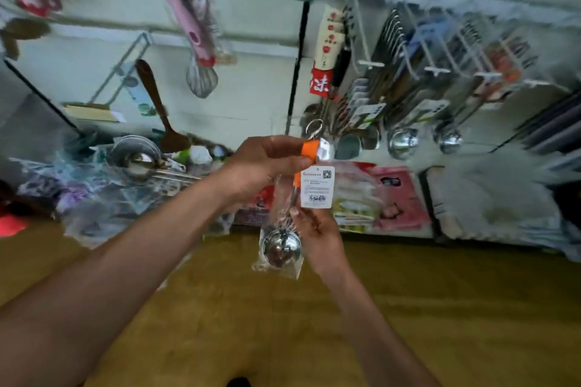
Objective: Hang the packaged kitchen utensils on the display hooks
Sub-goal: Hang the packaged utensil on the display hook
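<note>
While the packaged ladle (280, 248) is held upright short of the display hooks (371, 63), its ring (314, 128) is not yet hooked.
The orange handle (309, 149) is gripped by the left hand (270, 163) and the wrapping is held lower down by the right hand (317, 231); the ring should be kept free of fingers and turned square to a hook tip.

White "味" on red label (320, 85); QR code and barcode on white tag (317, 187)

Even, soft indoor light with no hard shadows. Motion blur smears the hanging goods toward the edges, where wide-angle distortion bends the shelves. Glare glints on the steel ladle bowl (280, 247).
</note>
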A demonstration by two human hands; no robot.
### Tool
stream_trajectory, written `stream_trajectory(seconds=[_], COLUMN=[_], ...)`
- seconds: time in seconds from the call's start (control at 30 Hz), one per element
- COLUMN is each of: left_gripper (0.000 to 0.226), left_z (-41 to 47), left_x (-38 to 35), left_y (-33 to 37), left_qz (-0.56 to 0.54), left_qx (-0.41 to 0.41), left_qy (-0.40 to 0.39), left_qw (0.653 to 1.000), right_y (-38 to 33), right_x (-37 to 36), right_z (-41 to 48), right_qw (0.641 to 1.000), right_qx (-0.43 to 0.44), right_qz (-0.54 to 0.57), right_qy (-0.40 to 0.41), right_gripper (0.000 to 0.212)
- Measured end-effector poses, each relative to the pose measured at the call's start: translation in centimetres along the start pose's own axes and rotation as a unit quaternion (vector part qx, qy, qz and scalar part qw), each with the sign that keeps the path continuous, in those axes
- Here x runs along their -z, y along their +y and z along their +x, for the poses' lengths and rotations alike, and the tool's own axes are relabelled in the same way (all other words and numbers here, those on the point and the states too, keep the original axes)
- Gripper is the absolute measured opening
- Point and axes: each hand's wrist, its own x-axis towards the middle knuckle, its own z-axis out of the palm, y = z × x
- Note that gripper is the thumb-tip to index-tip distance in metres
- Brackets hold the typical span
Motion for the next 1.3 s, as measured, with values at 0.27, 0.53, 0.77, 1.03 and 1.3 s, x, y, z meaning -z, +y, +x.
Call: stream_trajectory(seconds=[0.27,0.53,0.77,1.03,1.3], left_gripper=[0.027,0.031,0.032,0.022,0.025], left_z=[5.0,12.1,16.8,21.8,25.0], left_x=[-10.8,-23.3,-33.6,-38.4,-38.1], left_y=[1.2,1.5,1.4,1.8,2.2], left_qz=[-0.005,0.020,0.022,0.037,0.002], left_qx=[0.009,0.008,0.025,0.027,0.050], left_qy=[-0.088,-0.107,-0.110,-0.090,-0.084], left_qw=[0.996,0.994,0.993,0.995,0.995], right_y=[1.1,3.4,5.6,5.8,4.5], right_x=[10.8,23.0,34.1,39.8,40.6], right_z=[0.2,3.7,5.4,8.7,11.1], right_qw=[0.996,0.989,0.991,0.987,0.981], right_qx=[-0.004,-0.009,0.004,-0.033,-0.011], right_qz=[0.028,0.068,0.055,0.063,0.136], right_qy=[0.087,0.129,0.120,0.142,0.139], right_gripper=[0.025,0.012,0.025,0.025,0.025])
